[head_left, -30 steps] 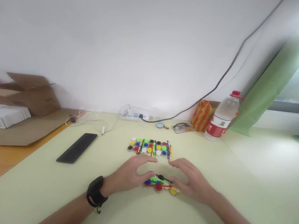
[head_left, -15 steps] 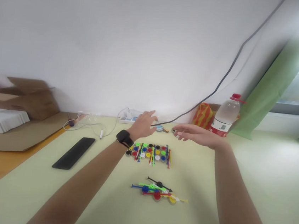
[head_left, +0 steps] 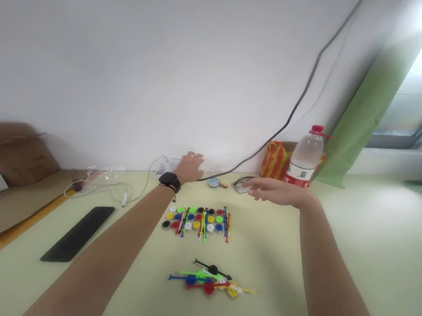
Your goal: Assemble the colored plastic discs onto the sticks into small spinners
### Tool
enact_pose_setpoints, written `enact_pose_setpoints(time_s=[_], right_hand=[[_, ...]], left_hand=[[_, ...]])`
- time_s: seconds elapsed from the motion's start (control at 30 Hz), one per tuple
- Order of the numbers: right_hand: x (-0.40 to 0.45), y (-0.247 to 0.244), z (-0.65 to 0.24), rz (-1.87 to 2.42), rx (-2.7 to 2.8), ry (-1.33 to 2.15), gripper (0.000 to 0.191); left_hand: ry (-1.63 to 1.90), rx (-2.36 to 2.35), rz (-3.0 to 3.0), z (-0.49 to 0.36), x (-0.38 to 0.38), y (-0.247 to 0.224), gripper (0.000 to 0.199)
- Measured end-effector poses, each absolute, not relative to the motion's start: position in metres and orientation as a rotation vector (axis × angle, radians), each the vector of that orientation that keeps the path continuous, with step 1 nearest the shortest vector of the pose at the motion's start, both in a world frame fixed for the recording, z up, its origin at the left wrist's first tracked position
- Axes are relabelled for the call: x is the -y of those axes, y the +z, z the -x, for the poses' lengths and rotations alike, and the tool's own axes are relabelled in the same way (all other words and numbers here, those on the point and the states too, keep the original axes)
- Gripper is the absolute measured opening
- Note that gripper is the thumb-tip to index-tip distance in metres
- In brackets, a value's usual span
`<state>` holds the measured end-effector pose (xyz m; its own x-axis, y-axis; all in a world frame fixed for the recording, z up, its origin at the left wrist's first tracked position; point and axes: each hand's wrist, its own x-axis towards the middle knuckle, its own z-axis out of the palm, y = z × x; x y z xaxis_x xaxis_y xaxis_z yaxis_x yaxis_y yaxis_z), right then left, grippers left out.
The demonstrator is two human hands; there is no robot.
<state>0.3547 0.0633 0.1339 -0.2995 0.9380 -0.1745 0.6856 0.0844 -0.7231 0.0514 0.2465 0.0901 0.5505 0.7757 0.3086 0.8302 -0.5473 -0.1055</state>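
Observation:
My left hand [head_left: 190,167], with a black watch on its wrist, reaches over the back of the table beside a white power strip [head_left: 159,168]. Its fingers are spread and hold nothing. Over on the right, my right hand [head_left: 279,191] stretches its fingers flat, palm down, near a white device with a black cable [head_left: 241,186]; I cannot tell whether they touch. Between my forearms lie rows of coloured discs [head_left: 196,225] with bundles of thin arrows [head_left: 203,226] among them. Closer to me is a loose pile of coloured arrow spinners [head_left: 209,287].
A black flat pad [head_left: 77,234] lies to the left, near a white cable [head_left: 124,199]. An open cardboard box [head_left: 19,153] stands far left. A red-capped bottle [head_left: 305,158] and a red-yellow bag [head_left: 274,160] stand at the back right. Small round tins [head_left: 214,182] sit by the wall.
The view has shifted, so the tabletop things appear further left and mostly lower. Both hands stay stretched out at the back, and more of the white device shows beside my right fingers.

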Motion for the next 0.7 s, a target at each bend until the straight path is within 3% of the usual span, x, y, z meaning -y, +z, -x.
enact_pose_setpoints(time_s=[0.37, 0.53, 0.7], right_hand=[[-0.063, 0.138, -0.351, 1.638, 2.062, 0.818, 0.048], [-0.066, 0.145, -0.342, 1.404, 1.922, 0.591, 0.037], [-0.056, 0.151, -0.318, 1.242, 1.839, 0.659, 0.058]], left_hand=[[-0.624, 1.262, 2.453, -0.053, -0.248, 0.111, 0.041], [-1.497, 1.056, 2.334, -0.035, -0.199, 0.146, 0.018], [-1.902, 1.106, 2.493, -0.024, -0.126, 0.166, 0.019]])
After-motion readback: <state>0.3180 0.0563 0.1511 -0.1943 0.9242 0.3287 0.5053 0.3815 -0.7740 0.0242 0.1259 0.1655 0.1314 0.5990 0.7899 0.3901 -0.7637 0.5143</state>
